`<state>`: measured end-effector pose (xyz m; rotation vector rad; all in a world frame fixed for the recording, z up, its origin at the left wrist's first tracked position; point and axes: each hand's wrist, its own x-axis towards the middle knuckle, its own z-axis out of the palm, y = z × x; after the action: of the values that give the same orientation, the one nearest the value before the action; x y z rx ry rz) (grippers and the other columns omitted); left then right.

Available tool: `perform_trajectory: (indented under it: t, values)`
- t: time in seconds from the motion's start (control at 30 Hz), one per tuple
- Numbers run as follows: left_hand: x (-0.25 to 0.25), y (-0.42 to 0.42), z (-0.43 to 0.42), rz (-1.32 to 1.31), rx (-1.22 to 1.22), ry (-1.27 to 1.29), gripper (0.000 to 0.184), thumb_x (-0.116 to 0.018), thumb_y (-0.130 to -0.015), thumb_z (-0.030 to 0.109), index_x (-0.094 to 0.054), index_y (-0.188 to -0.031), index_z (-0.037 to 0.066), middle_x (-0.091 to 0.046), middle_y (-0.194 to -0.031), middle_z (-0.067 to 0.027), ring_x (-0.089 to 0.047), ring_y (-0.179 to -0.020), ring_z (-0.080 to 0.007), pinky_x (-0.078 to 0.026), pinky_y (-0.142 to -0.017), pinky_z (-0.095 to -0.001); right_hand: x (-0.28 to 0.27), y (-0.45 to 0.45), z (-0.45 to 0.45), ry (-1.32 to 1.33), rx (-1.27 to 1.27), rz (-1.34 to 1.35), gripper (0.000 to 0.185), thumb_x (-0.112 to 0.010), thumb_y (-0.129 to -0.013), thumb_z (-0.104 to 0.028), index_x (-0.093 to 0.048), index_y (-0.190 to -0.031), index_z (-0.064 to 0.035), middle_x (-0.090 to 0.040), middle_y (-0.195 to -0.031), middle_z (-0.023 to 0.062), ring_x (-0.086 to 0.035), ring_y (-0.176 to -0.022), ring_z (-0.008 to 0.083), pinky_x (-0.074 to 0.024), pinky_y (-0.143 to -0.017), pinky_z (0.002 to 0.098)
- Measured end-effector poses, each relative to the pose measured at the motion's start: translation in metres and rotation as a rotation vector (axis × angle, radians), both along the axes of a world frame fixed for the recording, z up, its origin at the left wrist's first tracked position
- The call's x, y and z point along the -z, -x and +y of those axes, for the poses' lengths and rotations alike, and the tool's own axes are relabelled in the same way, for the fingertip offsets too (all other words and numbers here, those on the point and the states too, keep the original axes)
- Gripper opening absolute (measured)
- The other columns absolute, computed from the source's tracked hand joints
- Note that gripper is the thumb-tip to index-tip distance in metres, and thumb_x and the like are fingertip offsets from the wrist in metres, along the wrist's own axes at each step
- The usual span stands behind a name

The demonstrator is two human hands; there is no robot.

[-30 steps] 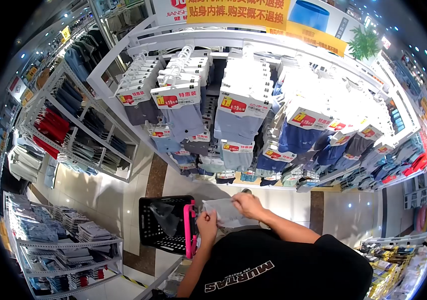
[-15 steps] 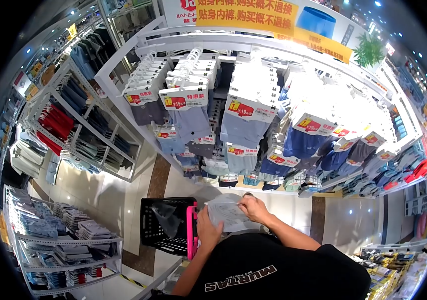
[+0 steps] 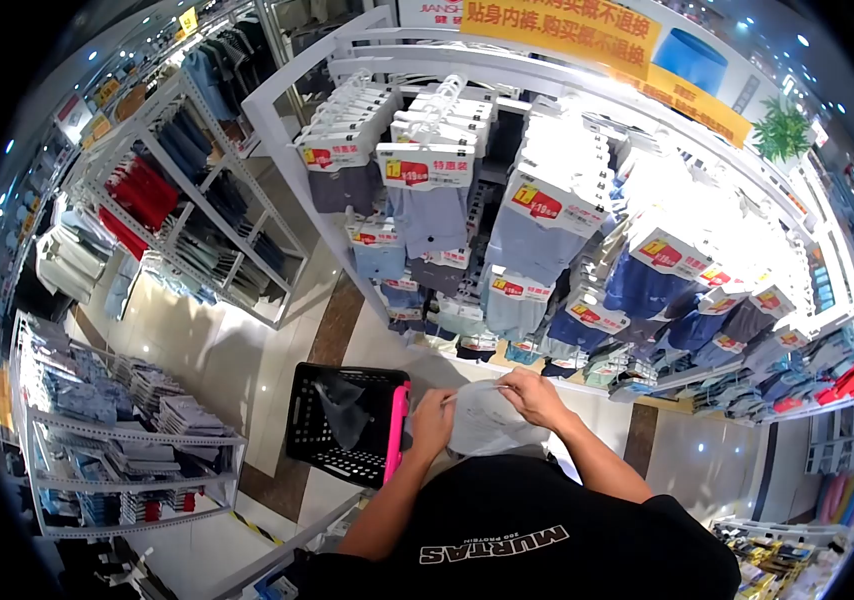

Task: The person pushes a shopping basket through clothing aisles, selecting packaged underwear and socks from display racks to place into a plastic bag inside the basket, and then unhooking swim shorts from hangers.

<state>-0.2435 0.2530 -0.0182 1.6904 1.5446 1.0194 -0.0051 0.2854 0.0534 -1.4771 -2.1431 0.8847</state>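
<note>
A translucent, whitish plastic bag (image 3: pixel 487 422) is stretched between my two hands in front of my black shirt. My left hand (image 3: pixel 434 421) pinches its upper left edge, with the fingers closed. My right hand (image 3: pixel 534 398) grips the upper right edge, also with closed fingers. Whatever may be inside the bag cannot be made out. Just left of my left hand stands a black shopping basket (image 3: pixel 299 420) with a pink handle (image 3: pixel 398 432). Inside the basket lies a crumpled piece of clear plastic (image 3: pixel 344 412).
Ahead, a white display rack (image 3: pixel 297 185) carries hanging packs of underwear (image 3: pixel 425 195) with red and yellow price labels. A shelf of folded packs (image 3: pixel 137 480) is at lower left. Behind it stands a clothes rack (image 3: pixel 287 280). Packaged goods (image 3: pixel 787 555) fill the lower right.
My left hand has moved from the bag's side up to its top edge and now pinches it. The bag is spread wider between my hands. The view has shifted slightly.
</note>
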Motion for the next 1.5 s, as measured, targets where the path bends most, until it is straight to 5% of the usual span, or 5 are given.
perform_trajectory:
  t: [0.53,0.67,0.87,0.97,1.5]
  values:
    - [-0.017,0.024,-0.030,-0.086,-0.076,0.194,0.023,-0.062,-0.091,0.016,-0.068,-0.108,0.001,-0.065,-0.095,-0.0195,-0.062,-0.092,-0.0371,-0.050,-0.081,-0.0423,0.006,-0.008,0.003,0.119,0.095,0.047,0.030,-0.075,-0.084,-0.025,-0.070,-0.108,-0.0081,-0.068,-0.102,0.0133,-0.065,-0.099,0.0321,-0.0517,-0.086,0.0410]
    - [-0.047,0.035,-0.037,0.311,-0.041,-0.042,0.023,-0.066,-0.086,0.014,-0.069,-0.107,0.005,-0.066,-0.106,-0.0142,-0.060,-0.105,-0.0333,-0.046,-0.089,-0.0426,0.006,-0.004,-0.003,0.166,0.091,-0.001,0.027,-0.073,-0.086,-0.022,-0.070,-0.108,-0.0082,-0.068,-0.103,0.0144,-0.064,-0.101,0.0342,-0.0512,-0.088,0.0420]
    - [-0.028,0.061,-0.040,0.497,-0.243,-0.125,0.022,-0.069,-0.084,0.015,-0.071,-0.106,0.014,-0.053,-0.132,-0.0124,-0.059,-0.110,-0.0336,-0.047,-0.089,-0.0479,0.029,0.019,-0.003,0.137,-0.090,0.004,0.024,-0.064,-0.093,-0.025,-0.070,-0.102,-0.0039,-0.068,-0.100,0.0171,-0.065,-0.095,0.0354,-0.0514,-0.082,0.0426]
    - [-0.039,0.063,-0.038,0.422,-0.271,0.136,0.020,-0.068,-0.085,0.015,-0.071,-0.105,0.015,-0.053,-0.132,-0.0132,-0.063,-0.102,-0.0364,-0.052,-0.083,-0.0472,0.031,0.032,-0.004,0.138,-0.182,-0.012,0.025,-0.061,-0.095,-0.027,-0.068,-0.099,-0.0036,-0.067,-0.098,0.0178,-0.063,-0.093,0.0378,-0.0504,-0.080,0.0454]
    - [-0.036,0.209,0.002,0.721,-0.315,0.095,0.020,-0.061,-0.087,0.012,-0.068,-0.105,0.015,-0.052,-0.134,-0.0139,-0.065,-0.102,-0.0384,-0.056,-0.079,-0.0472,0.057,0.166,0.026,0.141,-0.561,0.057,0.023,-0.056,-0.094,-0.027,-0.058,-0.095,-0.0041,-0.062,-0.098,0.0162,-0.062,-0.095,0.0386,-0.0491,-0.080,0.0496]
